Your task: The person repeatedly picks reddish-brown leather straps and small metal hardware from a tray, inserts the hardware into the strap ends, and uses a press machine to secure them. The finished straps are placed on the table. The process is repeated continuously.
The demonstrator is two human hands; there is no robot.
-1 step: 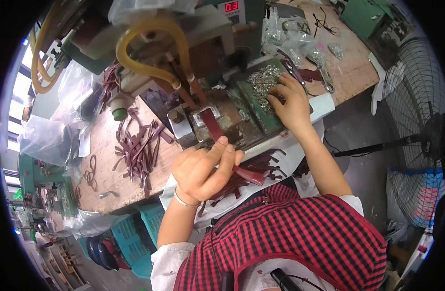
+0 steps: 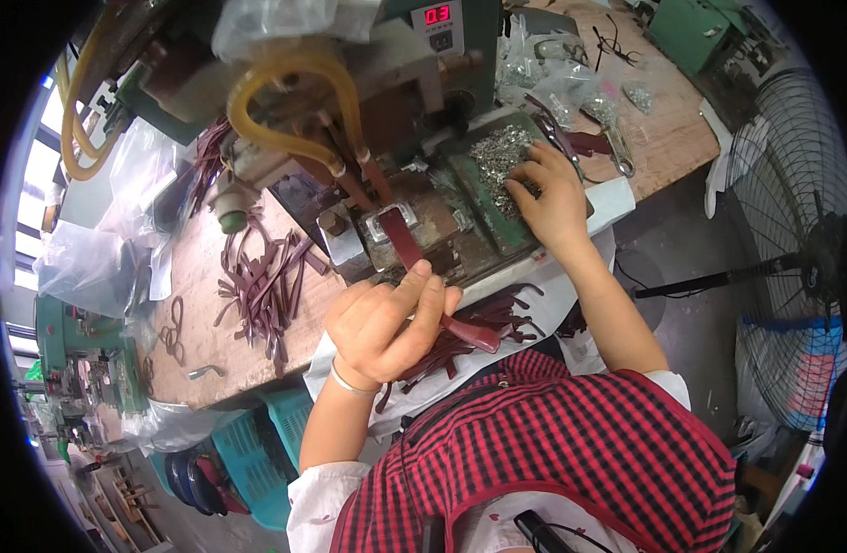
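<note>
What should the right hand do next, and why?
Probably pinch one small metal piece from the pile of metal pieces, since the right hand rests on it, while the left hand holds the maroon strap on the machine.

Small black screen (image 2: pixel 438 16) with red digits atop the green machine (image 2: pixel 479 55); clear plastic bags (image 2: pixel 571 88) beside it.

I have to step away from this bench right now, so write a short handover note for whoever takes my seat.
Left hand: pinching one dark red leather strap, its far end lying on the machine's metal block.
Right hand: fingers down in the pile of small metal fittings on the green tray; whether it has picked one up cannot be seen.
Done: cannot be told from here.
Left: a loose pile of straps on the wooden bench to the left; more straps lie on the white sheet near the lap.
</note>
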